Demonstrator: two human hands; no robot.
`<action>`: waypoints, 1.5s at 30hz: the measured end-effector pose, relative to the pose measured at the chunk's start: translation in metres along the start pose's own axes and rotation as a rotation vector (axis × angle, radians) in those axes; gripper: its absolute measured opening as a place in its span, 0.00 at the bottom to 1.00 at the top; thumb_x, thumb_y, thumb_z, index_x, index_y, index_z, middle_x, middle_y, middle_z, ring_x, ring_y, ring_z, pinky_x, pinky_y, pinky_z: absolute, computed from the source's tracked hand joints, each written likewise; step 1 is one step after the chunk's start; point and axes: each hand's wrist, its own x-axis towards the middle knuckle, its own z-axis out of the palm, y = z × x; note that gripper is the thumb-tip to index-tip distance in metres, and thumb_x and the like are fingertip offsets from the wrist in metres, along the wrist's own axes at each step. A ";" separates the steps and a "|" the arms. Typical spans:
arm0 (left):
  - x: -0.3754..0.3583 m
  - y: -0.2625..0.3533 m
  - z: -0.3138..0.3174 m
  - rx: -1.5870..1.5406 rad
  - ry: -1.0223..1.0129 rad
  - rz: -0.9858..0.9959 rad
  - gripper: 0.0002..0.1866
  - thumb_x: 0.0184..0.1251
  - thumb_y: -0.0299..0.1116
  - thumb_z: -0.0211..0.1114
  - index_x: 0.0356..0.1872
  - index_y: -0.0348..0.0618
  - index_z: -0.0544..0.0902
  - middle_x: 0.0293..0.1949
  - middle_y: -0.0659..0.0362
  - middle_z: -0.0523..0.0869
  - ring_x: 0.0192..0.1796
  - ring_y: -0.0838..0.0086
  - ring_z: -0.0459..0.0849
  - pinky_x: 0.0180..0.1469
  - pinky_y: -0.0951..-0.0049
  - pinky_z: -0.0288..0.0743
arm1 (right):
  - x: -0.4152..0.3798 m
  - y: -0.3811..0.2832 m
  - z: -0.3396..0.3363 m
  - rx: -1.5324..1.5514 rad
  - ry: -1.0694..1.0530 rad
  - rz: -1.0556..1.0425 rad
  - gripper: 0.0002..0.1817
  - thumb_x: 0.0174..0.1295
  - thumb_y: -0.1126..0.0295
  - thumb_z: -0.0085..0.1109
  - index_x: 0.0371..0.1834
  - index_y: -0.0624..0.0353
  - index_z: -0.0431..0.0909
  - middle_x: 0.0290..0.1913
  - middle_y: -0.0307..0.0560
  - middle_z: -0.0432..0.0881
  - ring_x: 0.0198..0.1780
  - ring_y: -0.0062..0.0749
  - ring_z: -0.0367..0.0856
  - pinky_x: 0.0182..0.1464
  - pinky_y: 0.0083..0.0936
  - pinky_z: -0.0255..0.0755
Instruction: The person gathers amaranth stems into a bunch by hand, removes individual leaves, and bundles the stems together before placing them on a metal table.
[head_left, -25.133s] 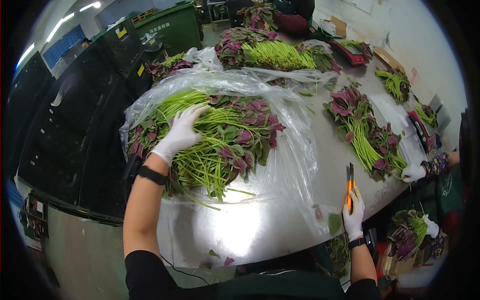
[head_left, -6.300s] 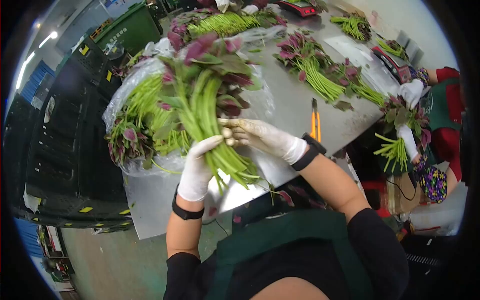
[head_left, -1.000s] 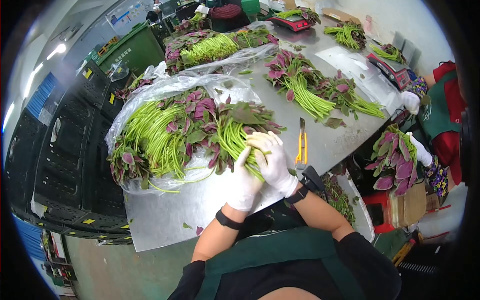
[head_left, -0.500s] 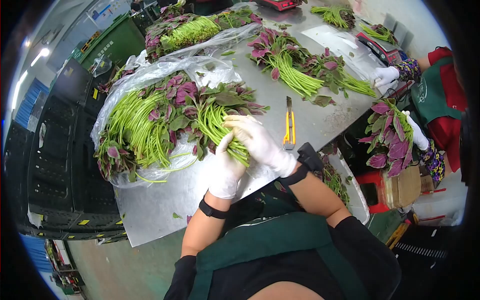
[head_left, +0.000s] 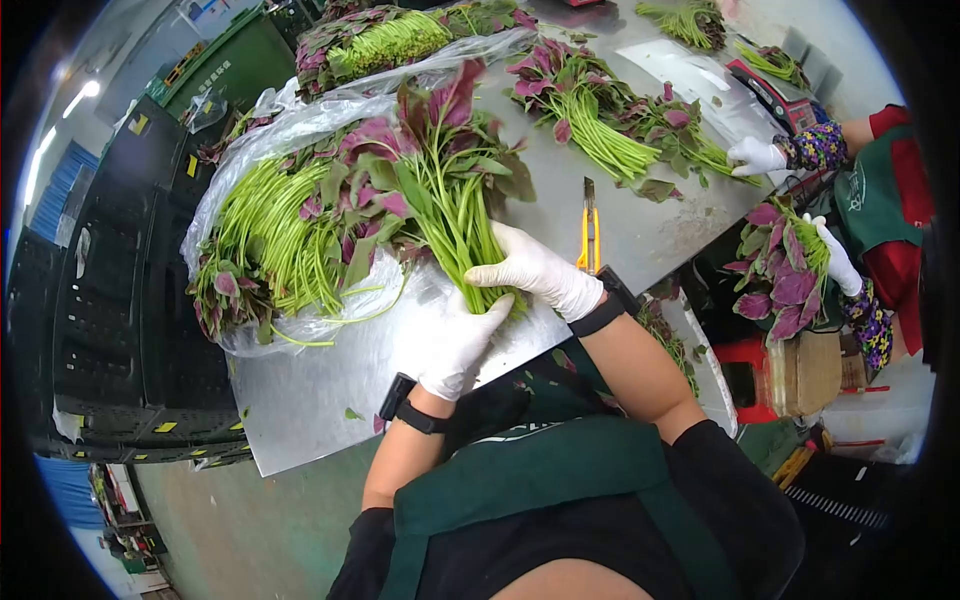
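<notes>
Both my white-gloved hands are closed round the stems of a bunch of red amaranth greens (head_left: 455,215). Its purple and green leaves point up and away from me. My left hand (head_left: 455,345) grips the stem ends from below, while my right hand (head_left: 540,272) wraps the stems from the right with its thumb across them. Left of the bunch, a large heap of the same greens (head_left: 270,240) lies on clear plastic sheeting (head_left: 240,170). A yellow box cutter (head_left: 590,232) rests on the metal table (head_left: 330,410) beyond my right hand, blade out.
Loose bunches (head_left: 610,140) lie on the table's far right side. Another heap (head_left: 390,45) sits at the back. A co-worker's gloved hands (head_left: 757,157) are at right, one holding amaranth (head_left: 785,265), near a red scale (head_left: 770,95). Black crates (head_left: 100,310) stand left.
The bunch has been lifted off the heap and turned more upright towards me. My right hand has shifted its grip to the side of the stems. The co-worker's far hand moved slightly left.
</notes>
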 end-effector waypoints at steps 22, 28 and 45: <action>0.014 -0.073 -0.056 0.525 -0.058 0.337 0.30 0.57 0.37 0.74 0.60 0.39 0.74 0.54 0.53 0.82 0.54 0.65 0.81 0.60 0.65 0.73 | -0.035 0.073 0.015 -0.398 0.148 -0.132 0.40 0.48 0.66 0.75 0.65 0.64 0.65 0.60 0.51 0.75 0.59 0.33 0.74 0.65 0.32 0.65; 0.004 -0.024 -0.033 0.325 -0.046 0.148 0.23 0.63 0.31 0.66 0.59 0.39 0.75 0.54 0.57 0.81 0.55 0.71 0.79 0.57 0.70 0.74 | -0.024 0.047 0.024 -0.198 0.130 -0.071 0.35 0.49 0.71 0.72 0.62 0.63 0.68 0.53 0.48 0.79 0.55 0.36 0.77 0.61 0.33 0.70; 0.014 -0.069 -0.051 0.516 0.063 0.582 0.18 0.64 0.33 0.64 0.54 0.40 0.79 0.47 0.50 0.87 0.49 0.59 0.85 0.54 0.64 0.76 | -0.025 0.051 0.023 -0.517 0.044 -0.120 0.42 0.47 0.61 0.77 0.64 0.64 0.66 0.55 0.50 0.79 0.56 0.37 0.77 0.62 0.33 0.70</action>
